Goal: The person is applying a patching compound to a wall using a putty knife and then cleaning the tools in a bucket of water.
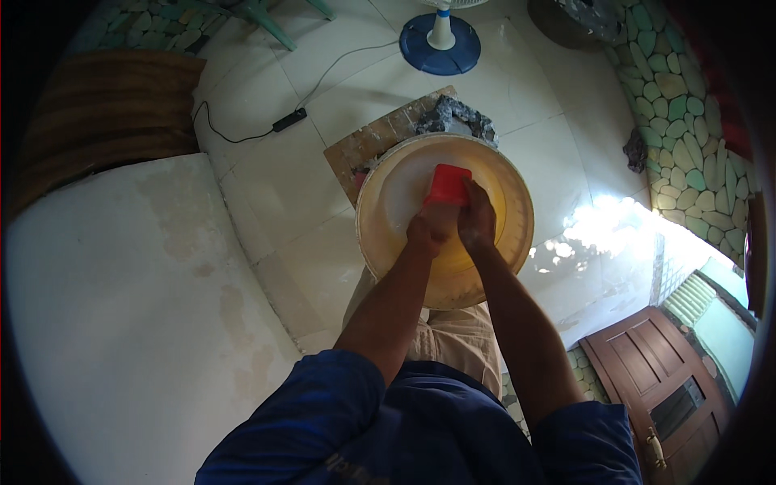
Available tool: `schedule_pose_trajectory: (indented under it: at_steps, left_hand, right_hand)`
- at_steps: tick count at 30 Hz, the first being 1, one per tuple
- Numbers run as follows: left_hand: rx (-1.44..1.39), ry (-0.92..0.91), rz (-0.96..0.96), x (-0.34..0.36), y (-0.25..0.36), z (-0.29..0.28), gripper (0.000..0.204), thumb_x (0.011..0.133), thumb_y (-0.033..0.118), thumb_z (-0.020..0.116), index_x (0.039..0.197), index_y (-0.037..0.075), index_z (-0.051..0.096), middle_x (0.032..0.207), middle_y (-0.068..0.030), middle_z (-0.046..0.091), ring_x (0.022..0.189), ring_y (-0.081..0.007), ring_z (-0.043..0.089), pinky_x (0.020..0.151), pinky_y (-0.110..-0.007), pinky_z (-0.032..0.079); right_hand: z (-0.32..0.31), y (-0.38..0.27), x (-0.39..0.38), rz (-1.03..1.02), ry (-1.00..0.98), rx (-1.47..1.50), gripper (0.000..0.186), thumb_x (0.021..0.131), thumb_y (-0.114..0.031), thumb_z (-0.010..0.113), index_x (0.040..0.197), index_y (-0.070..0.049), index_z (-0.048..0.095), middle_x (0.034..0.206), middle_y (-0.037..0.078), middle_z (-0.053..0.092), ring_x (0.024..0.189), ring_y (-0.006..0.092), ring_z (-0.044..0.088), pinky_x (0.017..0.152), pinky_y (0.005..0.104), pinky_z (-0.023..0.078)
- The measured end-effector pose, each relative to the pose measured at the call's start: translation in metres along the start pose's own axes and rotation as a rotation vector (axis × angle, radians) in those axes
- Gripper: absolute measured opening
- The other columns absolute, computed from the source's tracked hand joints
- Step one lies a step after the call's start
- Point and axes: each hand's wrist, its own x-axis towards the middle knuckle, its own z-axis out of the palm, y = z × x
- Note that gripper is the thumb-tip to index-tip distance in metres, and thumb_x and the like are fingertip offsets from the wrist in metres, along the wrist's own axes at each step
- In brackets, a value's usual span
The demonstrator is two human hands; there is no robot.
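Note:
A small square red plastic container (449, 183) is over the inside of a large round yellowish tub (386, 192). My right hand (477, 215) is closed round the container's right side, fingers bent over its edge. Just below the container's lower left, my left hand (425, 234) is closed, its fingers curled inward toward my right hand. A pale, blurred patch lies between the two hands; what the left one grips there cannot be made out. The tub's inner wall looks whitish on the left and yellow on the right, and my forearms hide part of its near side.
Beneath the tub's far side lies a worn brown board (347, 153) with a crumpled grey lump (457, 113). Farther off stand a blue fan base (440, 48) and a black power strip (289, 120) on its cord. A white surface (137, 315) is at left, a brown door (663, 372) at right.

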Motion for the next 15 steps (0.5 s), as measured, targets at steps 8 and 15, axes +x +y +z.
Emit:
schedule_pose_trajectory:
  at_steps: [8, 15]
  left_hand:
    - [-0.96, -0.657, -0.05, -0.067, 0.082, 0.038, 0.047, 0.09, 0.035, 0.034, 0.125, 0.005, 0.046, 0.117, -0.0145, 0.056, 0.106, -0.0299, 0.056, 0.089, -0.042, 0.048]
    - [-0.864, -0.568, -0.139, -0.053, 0.096, 0.035, 0.046, 0.085, 0.026, 0.038, 0.127, 0.009, 0.048, 0.12, -0.0125, 0.055, 0.106, -0.029, 0.055, 0.091, -0.046, 0.046]
  right_hand:
    - [-0.047, -0.055, -0.045, -0.434, -0.086, -0.136, 0.064, 0.076, 0.006, 0.052, 0.135, -0.013, 0.039, 0.136, 0.022, 0.034, 0.116, 0.0414, 0.044, 0.091, 0.045, 0.046]
    - [-0.071, -0.066, -0.048, -0.56, -0.119, -0.269, 0.067, 0.074, -0.013, 0.067, 0.135, -0.013, 0.039, 0.139, 0.025, 0.029, 0.121, 0.045, 0.039, 0.093, 0.0481, 0.043]
